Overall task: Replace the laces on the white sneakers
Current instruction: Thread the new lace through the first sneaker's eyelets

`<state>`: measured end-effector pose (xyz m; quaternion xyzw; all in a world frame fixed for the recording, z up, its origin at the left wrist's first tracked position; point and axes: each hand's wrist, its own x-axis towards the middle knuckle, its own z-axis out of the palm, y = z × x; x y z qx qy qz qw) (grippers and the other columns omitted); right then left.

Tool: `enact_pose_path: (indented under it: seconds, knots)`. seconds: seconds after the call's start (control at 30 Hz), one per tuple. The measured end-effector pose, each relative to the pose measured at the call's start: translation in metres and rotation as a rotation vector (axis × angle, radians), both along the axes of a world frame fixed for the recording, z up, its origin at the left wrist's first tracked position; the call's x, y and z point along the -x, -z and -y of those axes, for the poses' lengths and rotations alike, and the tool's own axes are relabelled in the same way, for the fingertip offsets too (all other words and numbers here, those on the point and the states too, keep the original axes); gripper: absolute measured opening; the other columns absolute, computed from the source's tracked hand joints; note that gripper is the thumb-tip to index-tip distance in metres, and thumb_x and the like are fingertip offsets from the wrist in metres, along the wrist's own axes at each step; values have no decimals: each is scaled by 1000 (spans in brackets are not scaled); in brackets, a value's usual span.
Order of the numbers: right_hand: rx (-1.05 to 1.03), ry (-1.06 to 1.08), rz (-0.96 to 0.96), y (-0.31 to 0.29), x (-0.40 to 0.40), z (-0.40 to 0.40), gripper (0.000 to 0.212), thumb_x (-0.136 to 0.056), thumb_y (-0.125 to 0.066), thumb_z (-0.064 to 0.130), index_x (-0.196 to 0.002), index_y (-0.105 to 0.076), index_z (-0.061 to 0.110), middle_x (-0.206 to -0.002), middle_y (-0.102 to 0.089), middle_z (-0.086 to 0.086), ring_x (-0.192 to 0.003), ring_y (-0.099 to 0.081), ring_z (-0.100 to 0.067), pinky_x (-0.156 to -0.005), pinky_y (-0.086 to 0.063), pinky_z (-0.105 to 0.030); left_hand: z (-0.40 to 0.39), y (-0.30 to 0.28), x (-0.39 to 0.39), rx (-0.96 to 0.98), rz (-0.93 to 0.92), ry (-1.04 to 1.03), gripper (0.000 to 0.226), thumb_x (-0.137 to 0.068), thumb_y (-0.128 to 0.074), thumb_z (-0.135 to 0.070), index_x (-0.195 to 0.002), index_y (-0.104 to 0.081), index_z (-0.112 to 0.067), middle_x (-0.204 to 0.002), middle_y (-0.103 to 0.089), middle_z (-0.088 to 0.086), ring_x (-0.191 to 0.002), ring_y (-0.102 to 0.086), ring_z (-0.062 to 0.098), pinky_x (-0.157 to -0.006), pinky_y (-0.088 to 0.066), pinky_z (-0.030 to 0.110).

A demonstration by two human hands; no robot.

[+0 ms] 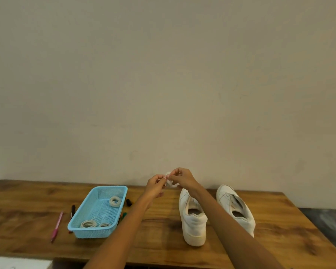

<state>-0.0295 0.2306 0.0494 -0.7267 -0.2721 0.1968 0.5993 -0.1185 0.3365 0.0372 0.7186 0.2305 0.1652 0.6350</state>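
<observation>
Both hands are raised above the wooden surface (163, 235), just left of the near white sneaker (192, 220). The left hand (155, 186) and right hand (183, 178) each have their grip pinched together on a small white bundled lace (169, 181). The second sneaker (236, 206) lies right of the first; a blue basket (81, 231) holding coiled laces (115, 201) sits well left.

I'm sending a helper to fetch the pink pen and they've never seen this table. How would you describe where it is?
Start at the blue basket on the left half of the wooden table. Left of it lies a dark marker, close to the basket's side, and further left again is the pink pen. It is the leftmost thing on the table, lies alone on bare wood, and is the only pink one.
</observation>
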Motion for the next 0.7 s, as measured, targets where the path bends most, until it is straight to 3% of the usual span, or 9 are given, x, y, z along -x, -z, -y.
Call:
enact_pose_path:
  seconds: [0.13,0.23,0.33,0.4,0.43,0.5,0.57,0.63,0.7]
  knots:
    - [100,54,-18,-1,-7,-5,19,-77,-66,2,-94,-59,9,-81,-63,-8,-68,-61,-18,-64,-53,-30,-2,7,-2,-97,-45,25,16,-98,-48,-21,-103,-59,-11,-91,-61,1,-87,-56,12,-71,-48,25]
    - [192,191,118,3,-15,-7,16,-77,-63,-1,-91,-63,6,-79,-65,-10,-63,-63,-22,-67,-57,-35,-8,10,-4,-168,-91,-9,13,-98,-46,-17,-95,-57,-9,-86,-59,5,-84,-55,17,-65,-47,27]
    - [92,419,274,6,-25,-4,13,-83,-59,0,-95,-64,-2,-82,-67,-13,-68,-67,-28,-75,-57,-41,-19,15,-4,-206,-218,-104,20,-98,-45,-21,-82,-51,-11,-84,-53,11,-76,-50,22,-66,-48,36]
    - [-35,547,341,3,-29,-2,14,-87,-56,1,-98,-64,-1,-86,-66,-10,-76,-67,-30,-76,-55,-42,-23,15,2,-265,-327,-204,22,-94,-54,-26,-104,-53,-6,-97,-58,12,-82,-53,24,-70,-49,36]
    - [-83,560,360,-2,-29,-2,14,-88,-55,1,-99,-64,0,-85,-64,-8,-76,-66,-29,-74,-56,-42,-26,16,3,-297,-378,-226,41,-90,-60,-24,-123,-44,-4,-110,-58,13,-90,-55,26,-72,-49,35]
    - [-102,411,359,-11,-29,0,14,-88,-57,1,-100,-64,-2,-82,-64,-8,-69,-64,-24,-66,-58,-37,-29,16,1,-354,-343,-171,83,-80,-72,-18,-144,-18,-13,-128,-49,15,-109,-54,30,-86,-49,37]
    - [-18,126,321,-19,-22,0,15,-87,-59,-1,-101,-65,-5,-77,-64,-13,-60,-61,-18,-57,-57,-25,-23,9,-7,-434,-224,-88,97,-74,-78,-19,-147,-14,-21,-135,-43,15,-120,-48,32,-96,-44,38]
    - [62,-5,366,-22,-16,-2,14,-87,-62,0,-99,-66,-4,-77,-66,-19,-58,-61,-16,-58,-57,-22,-15,0,-16,-507,-121,-1,81,-75,-77,-18,-142,-33,-20,-135,-46,11,-121,-48,28,-97,-43,36]
    - [35,20,422,-24,-14,-5,12,-86,-63,1,-96,-67,-3,-75,-68,-18,-56,-61,-15,-64,-59,-29,-8,-8,-22,-543,-68,73,44,-81,-72,-20,-122,-57,-14,-121,-60,8,-113,-56,25,-91,-46,32]
